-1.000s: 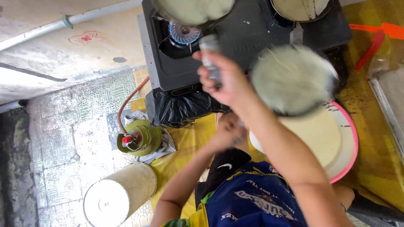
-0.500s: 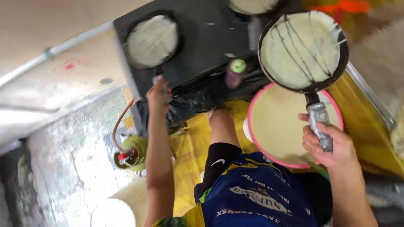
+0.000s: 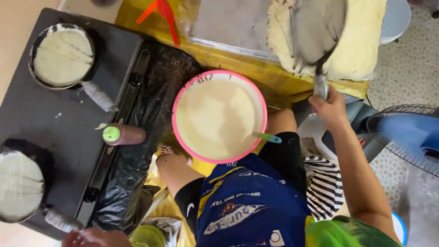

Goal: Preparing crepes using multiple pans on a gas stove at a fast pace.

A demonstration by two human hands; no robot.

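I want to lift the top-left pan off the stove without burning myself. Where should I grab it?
Take the pan by its wrapped handle, which juts toward the lower right, away from the hot rim. Come in from that side, hand closing around the handle's far end near the bottle.

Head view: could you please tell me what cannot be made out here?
- Left hand: cut by the bottom edge and blurred; its grip on the near pan's handle cannot be told.
- Tilted pan in the right hand: motion-blurred and cut by the top edge.
- Utensil in the pink-rimmed batter bowl: its working end is sunk in batter.
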